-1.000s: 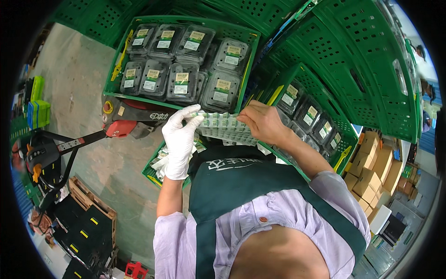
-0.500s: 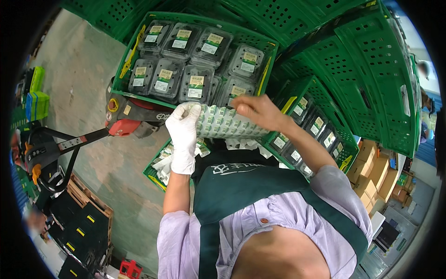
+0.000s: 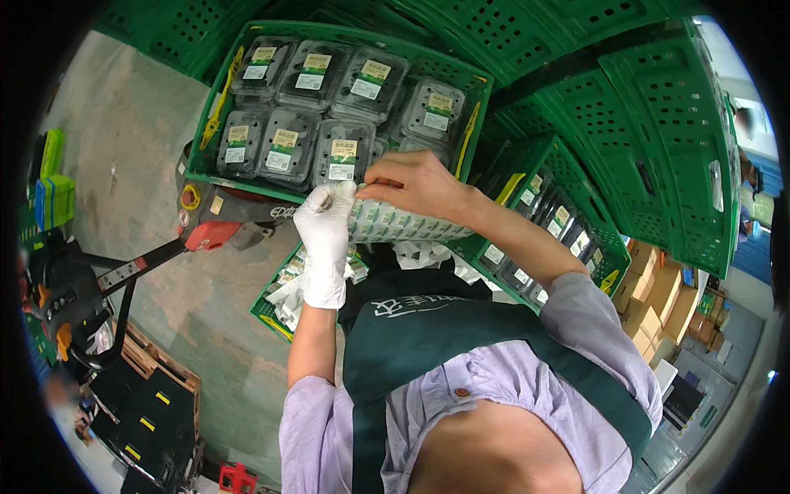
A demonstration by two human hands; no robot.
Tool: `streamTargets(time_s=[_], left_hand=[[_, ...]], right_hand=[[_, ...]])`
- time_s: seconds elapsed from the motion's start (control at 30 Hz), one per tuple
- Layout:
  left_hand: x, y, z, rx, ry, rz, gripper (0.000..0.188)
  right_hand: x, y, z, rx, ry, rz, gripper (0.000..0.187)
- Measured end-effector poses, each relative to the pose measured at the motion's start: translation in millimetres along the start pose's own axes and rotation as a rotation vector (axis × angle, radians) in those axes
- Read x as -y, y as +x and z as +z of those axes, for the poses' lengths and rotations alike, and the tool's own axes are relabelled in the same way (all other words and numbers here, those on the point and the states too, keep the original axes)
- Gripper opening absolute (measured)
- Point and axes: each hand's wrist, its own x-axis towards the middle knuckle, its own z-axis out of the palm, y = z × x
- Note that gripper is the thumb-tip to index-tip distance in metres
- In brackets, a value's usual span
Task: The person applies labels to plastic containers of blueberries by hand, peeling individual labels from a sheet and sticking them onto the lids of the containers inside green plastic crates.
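My left hand (image 3: 322, 235), in a white glove, pinches the left end of a sheet of small green-and-white stickers (image 3: 395, 224) held in front of my apron. The bare right hand (image 3: 421, 184) reaches over that sheet, its thumb and fingertips pinched at the upper edge close to the gloved fingertips. Whether a loose sticker is between them is too small to tell. Just beyond both hands, a green crate (image 3: 247, 183) holds several clear clamshell boxes (image 3: 340, 156) of dark contents, their lids labelled. The right hand partly covers the box at the crate's near right.
A second green crate (image 3: 605, 265) with labelled clamshell boxes stands at right, below tall stacked green crates (image 3: 658, 123). A small green crate (image 3: 267, 317) of crumpled white paper strips is below my left hand. At left is a pallet jack (image 3: 148, 262); cardboard boxes (image 3: 646, 305) lie far right.
My right hand has moved left and down along the sheet, up to the left fingertips, and its fingers have come together. The left hand keeps its hold. The view has shifted slightly.
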Motion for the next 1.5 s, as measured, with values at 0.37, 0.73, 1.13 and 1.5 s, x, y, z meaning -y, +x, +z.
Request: streamTargets(time_s=[0.37, 0.73, 1.13, 1.5], left_hand=[[33.3, 25.7, -13.2, -0.011, 0.102, -0.223, 0.019], [18.4, 22.0, -53.5, -0.107, 0.114, -0.437, 0.020], [33.2, 22.7, -69.8, -0.085, 0.067, -0.416, 0.014], [34.6, 19.8, -85.2, -0.135, -0.001, -0.415, 0.013]], right_hand=[[-23.5, -2.7, 2.0, -0.090, 0.216, 0.458, 0.018], [-251.7, -33.0, -1.6, -0.261, -0.566, 1.086, 0.012], [-247.0, -31.7, -1.4, 0.268, -0.916, 1.145, 0.010], [-208.5, 30.7, 0.4, -0.269, 0.081, 0.991, 0.015]])
